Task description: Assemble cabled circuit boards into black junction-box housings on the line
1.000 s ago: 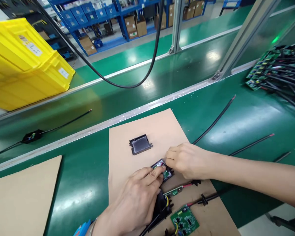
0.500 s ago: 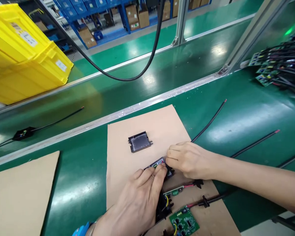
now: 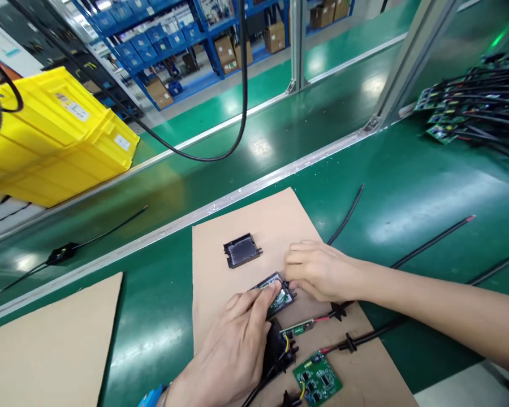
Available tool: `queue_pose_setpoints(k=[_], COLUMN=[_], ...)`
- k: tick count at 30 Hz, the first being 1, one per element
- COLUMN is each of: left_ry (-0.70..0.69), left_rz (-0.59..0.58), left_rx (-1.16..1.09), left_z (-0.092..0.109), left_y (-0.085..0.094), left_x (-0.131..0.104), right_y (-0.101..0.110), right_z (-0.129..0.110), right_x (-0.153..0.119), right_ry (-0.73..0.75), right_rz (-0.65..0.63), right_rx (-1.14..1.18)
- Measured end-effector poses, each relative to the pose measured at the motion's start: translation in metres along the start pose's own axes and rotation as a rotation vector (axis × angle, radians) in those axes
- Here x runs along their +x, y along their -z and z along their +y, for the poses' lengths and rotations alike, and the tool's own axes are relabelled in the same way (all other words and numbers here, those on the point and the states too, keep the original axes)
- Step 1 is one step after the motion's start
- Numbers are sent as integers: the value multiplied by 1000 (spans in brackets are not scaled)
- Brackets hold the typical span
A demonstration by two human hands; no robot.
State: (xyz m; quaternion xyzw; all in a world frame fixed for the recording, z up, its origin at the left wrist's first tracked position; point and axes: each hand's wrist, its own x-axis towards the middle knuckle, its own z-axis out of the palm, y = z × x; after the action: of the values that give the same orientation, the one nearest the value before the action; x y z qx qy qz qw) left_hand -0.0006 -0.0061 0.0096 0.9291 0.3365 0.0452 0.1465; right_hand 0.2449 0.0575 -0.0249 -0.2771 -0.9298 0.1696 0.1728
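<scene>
My left hand [image 3: 231, 339] presses its fingertips onto a green circuit board [image 3: 283, 298] that sits in a small black plastic case. At the right end of that case, my right hand [image 3: 318, 270] pinches a black cable [image 3: 346, 216], whose far part sticks out behind the hand; the gripped part is hidden. Below, a second board [image 3: 299, 329] stands on edge by another black case [image 3: 276, 347], with red and yellow wires. Nearer to me lies a third green board [image 3: 318, 379] on the cardboard. An open black case [image 3: 241, 250] rests beyond my hands.
Under the work is a cardboard sheet [image 3: 220, 282]; another cardboard sheet [image 3: 55, 345] lies at left. Boards with cables [image 3: 475, 102] are heaped at right. A yellow bin [image 3: 63, 147] and a cabled black unit [image 3: 63, 253] are beyond the metal rail [image 3: 237, 200]. A black cable [image 3: 220, 157] hangs overhead.
The board under my left fingers now lies flatter in its case, with more of its face showing. My right hand stays at the cable end. The view has shifted slightly.
</scene>
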Motion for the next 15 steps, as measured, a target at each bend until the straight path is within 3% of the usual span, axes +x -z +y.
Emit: queue_pose_setpoints(k=[6, 10, 15], left_ry=[-21, 13, 251], left_rz=[-53, -66, 102], left_rx=[24, -82, -230], left_z=[5, -2, -23], left_y=[-5, 4, 32], left_x=[-2, 0, -16], right_y=[-5, 3, 29], right_z=[2, -1, 8], right_x=[0, 0, -6], right_ry=[-48, -58, -107], right_rz=[33, 14, -63], right_rx=[98, 112, 106])
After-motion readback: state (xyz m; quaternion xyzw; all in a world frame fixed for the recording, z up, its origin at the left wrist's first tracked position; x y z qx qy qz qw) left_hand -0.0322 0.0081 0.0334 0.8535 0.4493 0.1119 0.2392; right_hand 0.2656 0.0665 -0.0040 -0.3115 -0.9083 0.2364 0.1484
